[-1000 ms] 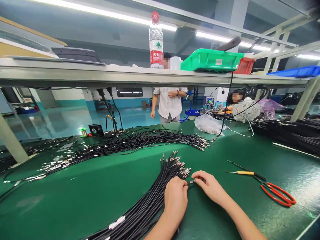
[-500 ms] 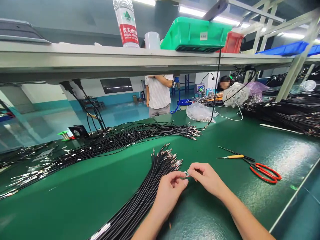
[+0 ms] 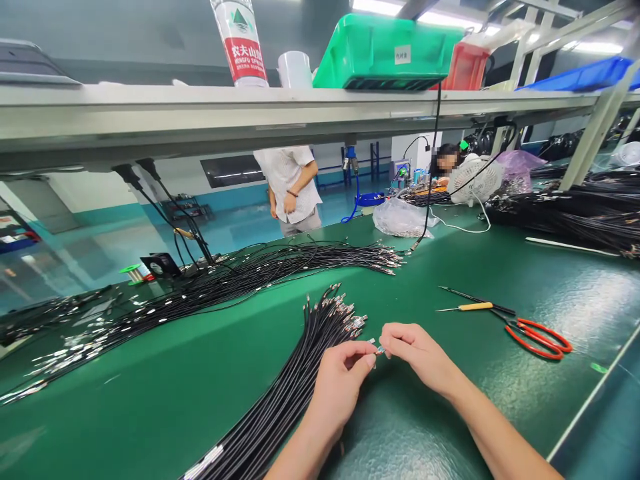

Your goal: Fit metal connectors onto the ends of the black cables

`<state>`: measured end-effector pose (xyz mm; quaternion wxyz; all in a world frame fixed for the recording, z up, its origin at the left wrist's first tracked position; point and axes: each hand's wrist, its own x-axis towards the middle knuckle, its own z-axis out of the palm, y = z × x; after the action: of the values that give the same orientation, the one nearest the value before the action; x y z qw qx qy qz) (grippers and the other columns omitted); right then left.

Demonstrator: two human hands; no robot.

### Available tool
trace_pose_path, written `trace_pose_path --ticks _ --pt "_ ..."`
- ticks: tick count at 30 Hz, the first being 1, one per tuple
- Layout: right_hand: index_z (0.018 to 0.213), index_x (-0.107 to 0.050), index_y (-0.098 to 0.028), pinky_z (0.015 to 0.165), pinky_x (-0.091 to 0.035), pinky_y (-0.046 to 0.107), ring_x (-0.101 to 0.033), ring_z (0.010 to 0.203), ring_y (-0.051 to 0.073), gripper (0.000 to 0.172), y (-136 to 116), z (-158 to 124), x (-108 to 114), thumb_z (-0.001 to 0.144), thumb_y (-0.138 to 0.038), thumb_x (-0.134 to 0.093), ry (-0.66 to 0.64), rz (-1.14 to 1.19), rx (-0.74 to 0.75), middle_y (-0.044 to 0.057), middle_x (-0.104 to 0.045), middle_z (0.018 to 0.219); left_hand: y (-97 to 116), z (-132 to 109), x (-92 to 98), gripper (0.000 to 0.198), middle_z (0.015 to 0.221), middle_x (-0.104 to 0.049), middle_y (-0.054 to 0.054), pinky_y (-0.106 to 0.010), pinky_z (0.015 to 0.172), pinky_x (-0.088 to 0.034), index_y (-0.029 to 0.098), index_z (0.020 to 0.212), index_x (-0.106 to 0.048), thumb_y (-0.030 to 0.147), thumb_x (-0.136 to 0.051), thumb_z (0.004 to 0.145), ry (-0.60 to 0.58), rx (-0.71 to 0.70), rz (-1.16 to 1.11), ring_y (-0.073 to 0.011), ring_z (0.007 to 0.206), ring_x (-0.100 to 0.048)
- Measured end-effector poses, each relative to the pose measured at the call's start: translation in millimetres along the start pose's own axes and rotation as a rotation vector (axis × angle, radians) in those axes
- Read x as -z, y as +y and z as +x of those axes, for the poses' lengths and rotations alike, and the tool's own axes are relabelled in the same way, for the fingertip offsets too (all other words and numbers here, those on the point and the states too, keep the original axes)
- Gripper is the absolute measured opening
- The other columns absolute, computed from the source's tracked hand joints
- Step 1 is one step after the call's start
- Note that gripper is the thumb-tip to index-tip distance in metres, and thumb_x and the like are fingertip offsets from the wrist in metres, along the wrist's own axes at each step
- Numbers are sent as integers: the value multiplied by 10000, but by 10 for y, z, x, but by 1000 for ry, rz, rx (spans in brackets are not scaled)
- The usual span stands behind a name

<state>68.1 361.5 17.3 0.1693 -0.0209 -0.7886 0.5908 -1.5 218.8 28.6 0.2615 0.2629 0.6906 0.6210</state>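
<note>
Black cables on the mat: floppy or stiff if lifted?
Probably floppy: the black cables bend in loose curves across the green mat. Each is likely light, but the metal ends sit crowded together and might snag when one is pulled.

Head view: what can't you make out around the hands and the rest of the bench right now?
All in the head view:
The small metal cable terminal between the left hand and right hand: partly covered by the fingers and too small for detail.
The black cable bundle: lower end cut off by the bottom edge.
The standing person: upper body hidden by the shelf.
The green crate: contents hidden by its wall; label too small to read.
</note>
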Motion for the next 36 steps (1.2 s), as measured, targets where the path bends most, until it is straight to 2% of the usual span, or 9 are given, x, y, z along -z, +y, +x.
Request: trace_pose_path --ticks 5,10,19,31,36 --pt "567 -437 -175 552 -248 252 -320 570 112 289 26 -5 2 795 -351 -466 -12 42 -8 -42 -367 571 19 -3 2 185 654 -582 9 -204 552 -302 142 822 -695 233 -649 668 -6 57 -55 -67 529 -359" --pt "553 -448 -175 553 -244 253 -319 566 114 294 2 -5 -19 788 -349 -475 -3 39 -14 -42 -366 555 58 -18 8 228 628 -573 -1 -205 477 -179 123 844 -704 230 -657 647 -42 133 -105 -55 503 -283" --pt "548 -456 -175 528 -227 253 -299 536 106 282 16 3 -25 761 -356 -493 -29 118 -32 -46 -365 543 54 -31 16 171 629 -550 14 -202 524 -240 148 795 -722 252 -685 665 -80 104 -141 -45 508 -282" --pt "539 -451 -177 520 -224 258 -318 530 109 250 52 7 -26 737 -324 -492 -62 188 -44 -40 -374 531 -43 -16 45 206 608 -491 8 -212 483 -151 107 781 -702 272 -673 661 -99 140 -163 -46 507 -258" --pt "543 -455 -176 531 -243 254 -336 536 109 249 55 8 -31 750 -311 -485 -47 156 -23 -41 -385 532 -58 3 29 229 589 -493 21 -196 479 -196 114 803 -694 264 -699 630 -42 122 -198 -44 495 -284"
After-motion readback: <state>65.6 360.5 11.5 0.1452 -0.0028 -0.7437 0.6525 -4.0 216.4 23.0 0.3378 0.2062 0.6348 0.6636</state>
